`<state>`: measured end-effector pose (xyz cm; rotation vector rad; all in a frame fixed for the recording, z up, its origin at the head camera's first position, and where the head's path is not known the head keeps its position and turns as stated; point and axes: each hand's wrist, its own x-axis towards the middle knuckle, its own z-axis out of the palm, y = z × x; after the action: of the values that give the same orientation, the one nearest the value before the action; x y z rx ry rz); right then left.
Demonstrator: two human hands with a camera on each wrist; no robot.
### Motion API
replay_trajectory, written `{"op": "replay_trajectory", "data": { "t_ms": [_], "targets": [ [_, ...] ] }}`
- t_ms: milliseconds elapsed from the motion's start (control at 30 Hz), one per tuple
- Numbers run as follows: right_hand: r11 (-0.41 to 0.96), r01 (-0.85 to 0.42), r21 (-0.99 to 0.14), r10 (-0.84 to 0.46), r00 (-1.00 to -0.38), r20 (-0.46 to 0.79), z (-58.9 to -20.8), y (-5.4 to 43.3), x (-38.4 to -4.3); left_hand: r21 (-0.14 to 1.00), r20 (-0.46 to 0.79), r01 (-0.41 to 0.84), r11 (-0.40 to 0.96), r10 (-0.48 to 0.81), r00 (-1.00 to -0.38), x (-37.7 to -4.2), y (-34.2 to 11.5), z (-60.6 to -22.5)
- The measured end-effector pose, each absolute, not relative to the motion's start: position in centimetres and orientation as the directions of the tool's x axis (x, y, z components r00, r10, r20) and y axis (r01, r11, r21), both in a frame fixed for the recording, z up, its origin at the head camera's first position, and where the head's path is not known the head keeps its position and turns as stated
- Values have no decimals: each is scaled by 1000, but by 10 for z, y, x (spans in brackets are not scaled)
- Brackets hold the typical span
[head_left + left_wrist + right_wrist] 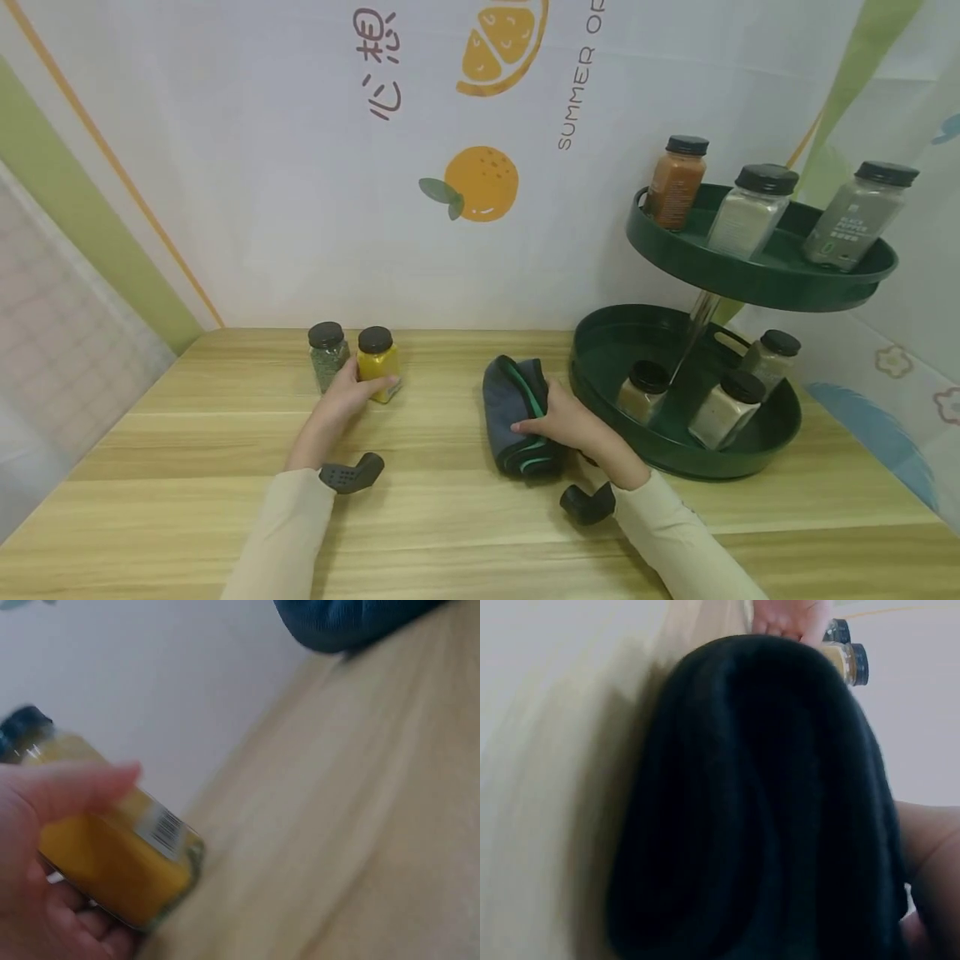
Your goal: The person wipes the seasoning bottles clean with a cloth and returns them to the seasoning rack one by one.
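My left hand (350, 396) grips a square spice jar of yellow powder (380, 363) with a black lid. In the left wrist view, the thumb lies across the front of this jar (120, 862) and the fingers curl behind it; a barcode label shows near its base. Just left of it stands a jar of green dried herbs (327, 358). My right hand (562, 417) holds a folded dark grey-blue cloth (506, 412) with green edging, its thumb on the near side. The cloth (757, 795) fills most of the right wrist view and hides most of the fingers.
On the right stands a two-tier dark green turntable rack (675, 462), its lower tray close to my right hand. Several black-lidded spice jars sit on both tiers, including an orange-red one (677, 185). A white printed curtain (300, 167) hangs behind the wooden table (442, 517).
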<state>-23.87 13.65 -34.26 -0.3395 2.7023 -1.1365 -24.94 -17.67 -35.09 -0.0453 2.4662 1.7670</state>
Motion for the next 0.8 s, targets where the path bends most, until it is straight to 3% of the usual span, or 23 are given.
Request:
{"op": "replay_trajectory", "data": {
  "t_ms": [200, 433, 800],
  "targets": [
    [636, -152, -757, -327, -941, -86, -337, 133, -235, 964, -52, -43, 263, 27, -998, -251, -177, -362],
    [699, -138, -701, -256, -964, -65, -322, 130, -225, 978, -70, -52, 202, 83, -994, -247, -180, -369],
    [631, -204, -749, -221, -972, 78, -292, 132, -213, 998, -63, -51, 42, 365, -929, -236, -143, -376]
  ]
}}
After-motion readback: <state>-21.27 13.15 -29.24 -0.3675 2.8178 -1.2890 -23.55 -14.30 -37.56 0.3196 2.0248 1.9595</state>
